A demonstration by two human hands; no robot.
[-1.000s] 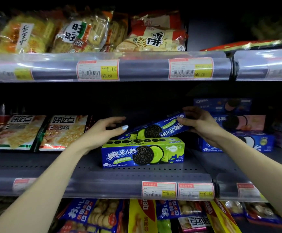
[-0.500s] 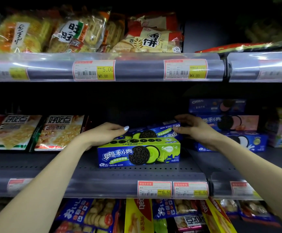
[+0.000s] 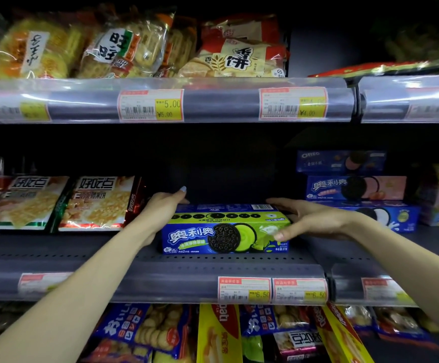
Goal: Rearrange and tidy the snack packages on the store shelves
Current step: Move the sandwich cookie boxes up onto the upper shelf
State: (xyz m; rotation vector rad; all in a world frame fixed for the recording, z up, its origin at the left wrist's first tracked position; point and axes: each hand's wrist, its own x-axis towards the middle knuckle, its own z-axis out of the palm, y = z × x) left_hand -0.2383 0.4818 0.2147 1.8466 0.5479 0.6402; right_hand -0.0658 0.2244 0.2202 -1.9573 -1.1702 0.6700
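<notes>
Green-and-blue cookie box [image 3: 225, 233] stands on the shelf [image 3: 213, 260], both hands open at its ends: left hand [image 3: 160, 210], right hand [image 3: 310, 221]. Box behind mostly hidden.

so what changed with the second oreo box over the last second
The second box, tilted on top of the green Oreo box a second ago, now lies flat behind it. The right hand has opened, its fingers across the front box; the left hand rests at the left end. The front box and neighbouring stacks stayed put.
</notes>
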